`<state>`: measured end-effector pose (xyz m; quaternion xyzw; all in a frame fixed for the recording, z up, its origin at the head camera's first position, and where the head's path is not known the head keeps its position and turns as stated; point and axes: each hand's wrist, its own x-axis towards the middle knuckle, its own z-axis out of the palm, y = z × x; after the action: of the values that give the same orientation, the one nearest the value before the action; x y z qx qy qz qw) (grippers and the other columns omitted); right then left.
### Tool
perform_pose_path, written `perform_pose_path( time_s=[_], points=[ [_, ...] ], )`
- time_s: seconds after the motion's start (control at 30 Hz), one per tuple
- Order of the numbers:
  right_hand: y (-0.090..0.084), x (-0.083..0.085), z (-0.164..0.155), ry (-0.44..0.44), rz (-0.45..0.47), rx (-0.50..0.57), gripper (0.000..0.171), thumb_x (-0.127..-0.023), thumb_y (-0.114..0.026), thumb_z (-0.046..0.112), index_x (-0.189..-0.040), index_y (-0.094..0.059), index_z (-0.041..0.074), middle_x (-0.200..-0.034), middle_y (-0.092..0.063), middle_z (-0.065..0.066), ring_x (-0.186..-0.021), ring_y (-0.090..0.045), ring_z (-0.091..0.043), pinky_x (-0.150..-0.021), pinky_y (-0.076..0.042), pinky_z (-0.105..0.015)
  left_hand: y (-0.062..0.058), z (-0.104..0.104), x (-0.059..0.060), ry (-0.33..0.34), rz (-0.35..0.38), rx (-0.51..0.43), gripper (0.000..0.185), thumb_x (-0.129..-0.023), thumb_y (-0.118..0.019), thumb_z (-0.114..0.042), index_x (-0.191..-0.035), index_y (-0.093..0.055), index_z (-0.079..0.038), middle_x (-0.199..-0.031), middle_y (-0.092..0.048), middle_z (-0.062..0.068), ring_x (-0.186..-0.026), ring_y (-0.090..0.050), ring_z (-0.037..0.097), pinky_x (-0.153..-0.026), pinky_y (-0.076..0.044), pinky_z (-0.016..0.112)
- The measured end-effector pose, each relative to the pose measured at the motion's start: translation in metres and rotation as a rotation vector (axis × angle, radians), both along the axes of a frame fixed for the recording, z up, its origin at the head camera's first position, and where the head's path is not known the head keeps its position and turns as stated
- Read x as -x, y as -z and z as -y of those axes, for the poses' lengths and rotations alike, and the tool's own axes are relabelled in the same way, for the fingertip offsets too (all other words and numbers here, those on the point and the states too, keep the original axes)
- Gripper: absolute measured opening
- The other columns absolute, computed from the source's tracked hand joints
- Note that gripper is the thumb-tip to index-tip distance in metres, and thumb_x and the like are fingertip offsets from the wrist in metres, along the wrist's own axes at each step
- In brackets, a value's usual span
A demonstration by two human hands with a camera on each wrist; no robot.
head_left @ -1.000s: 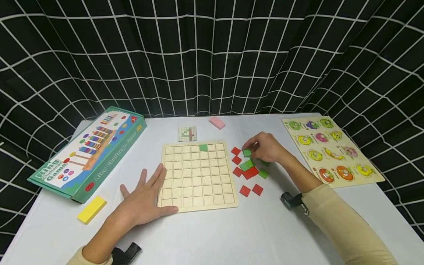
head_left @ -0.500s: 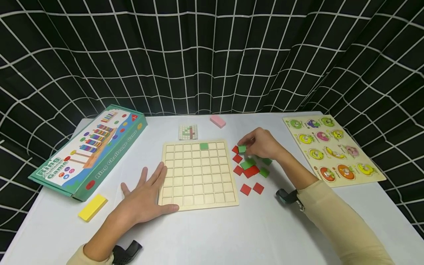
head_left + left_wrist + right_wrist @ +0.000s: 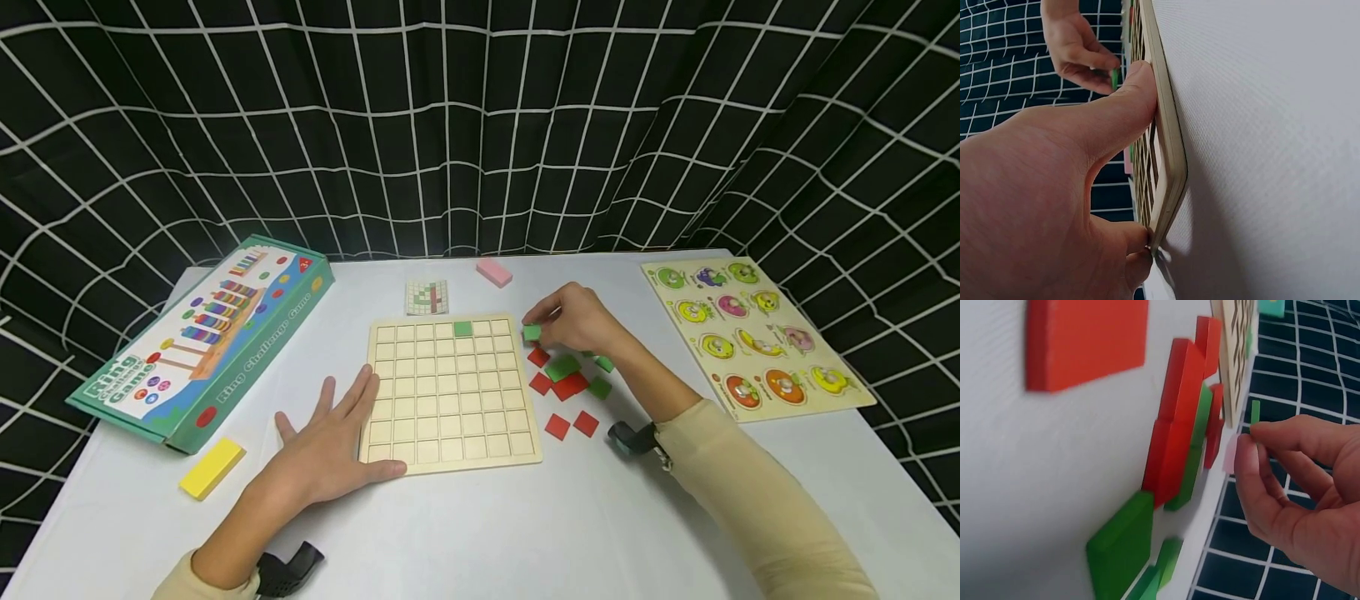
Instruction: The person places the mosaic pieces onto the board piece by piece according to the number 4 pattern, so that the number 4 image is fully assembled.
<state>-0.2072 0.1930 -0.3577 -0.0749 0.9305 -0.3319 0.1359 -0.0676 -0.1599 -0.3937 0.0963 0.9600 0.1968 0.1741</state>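
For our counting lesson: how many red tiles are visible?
6 red tiles: two leftmost, beside the board; two together in the middle; two in front. The right hand may hide more.

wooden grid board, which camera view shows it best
The head view: it shows nearly the whole wooden grid board from above, rows clear. The left wrist view shows part of it almost edge-on, partly hidden by the left hand; the right wrist view shows only a narrow slanted strip near the top.

"Ring Challenge Game" on side of green box (image 3: 202,343), "3+" on red triangle (image 3: 305,264) on its lid
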Motion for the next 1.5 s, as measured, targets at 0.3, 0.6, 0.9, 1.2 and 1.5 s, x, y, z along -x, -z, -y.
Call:
perform_pose_path(
  time_s=[0.3, 0.6, 0.9, 1.2, 1.5],
  points=[
    [0.001, 0.002, 0.019, 0.004, 0.010, 0.038, 0.025, -0.084, -0.076, -0.001, -0.107, -0.082, 0.007, -0.107, -0.078, -0.012, -0.088, -0.067, -0.024, -0.068, -0.053, -0.029, 0.001, 0.001, 0.000, -0.001, -0.007, 0.000, 0.125, -0.078, -0.073, -0.077, -0.169, -0.013, -0.015, -0.178, -0.004, 0.003, -0.158, 0.000, 0.053, -0.097, 0.004, 0.095],
    [0.003, 0.002, 0.038, -0.014, 0.017, 0.079, 0.023, -0.084, -0.078, -0.001, -0.106, -0.081, 0.006, -0.101, -0.078, -0.012, -0.086, -0.069, -0.023, -0.069, -0.060, -0.031, 0.001, 0.000, 0.001, 0.002, -0.013, 0.020, 0.125, -0.078, -0.072, -0.077, -0.169, -0.012, -0.015, -0.178, -0.003, 0.002, -0.159, -0.001, 0.053, -0.098, 0.003, 0.095],
    [0.004, 0.003, 0.055, -0.010, 0.018, 0.075, 0.025, -0.080, -0.078, -0.002, -0.102, -0.082, 0.009, -0.096, -0.077, -0.009, -0.091, -0.065, -0.023, -0.068, -0.056, -0.029, -0.001, 0.000, -0.002, 0.012, -0.019, 0.031, 0.125, -0.079, -0.070, -0.079, -0.168, -0.014, -0.014, -0.178, -0.005, 0.002, -0.158, -0.003, 0.054, -0.096, 0.000, 0.097],
    [0.005, 0.005, 0.068, -0.028, 0.012, 0.078, 0.028, -0.075, -0.081, -0.002, -0.100, -0.083, 0.012, -0.097, -0.078, -0.005, -0.095, -0.066, -0.021, -0.077, -0.054, -0.030, 0.001, 0.000, -0.001, 0.002, -0.019, 0.025, 0.125, -0.078, -0.072, -0.078, -0.169, -0.012, -0.014, -0.178, -0.005, 0.003, -0.158, -0.002, 0.053, -0.096, 0.001, 0.096],
    [0.009, 0.006, 0.080, -0.066, -0.009, 0.075, 0.029, -0.073, -0.076, -0.004, -0.098, -0.084, 0.010, -0.093, -0.078, -0.005, -0.091, -0.066, -0.019, -0.075, -0.053, -0.028, -0.001, -0.001, -0.001, 0.005, -0.008, 0.039, 0.126, -0.078, -0.071, -0.079, -0.169, -0.011, -0.015, -0.178, -0.005, 0.003, -0.158, -0.003, 0.053, -0.097, 0.000, 0.096]
  ],
)
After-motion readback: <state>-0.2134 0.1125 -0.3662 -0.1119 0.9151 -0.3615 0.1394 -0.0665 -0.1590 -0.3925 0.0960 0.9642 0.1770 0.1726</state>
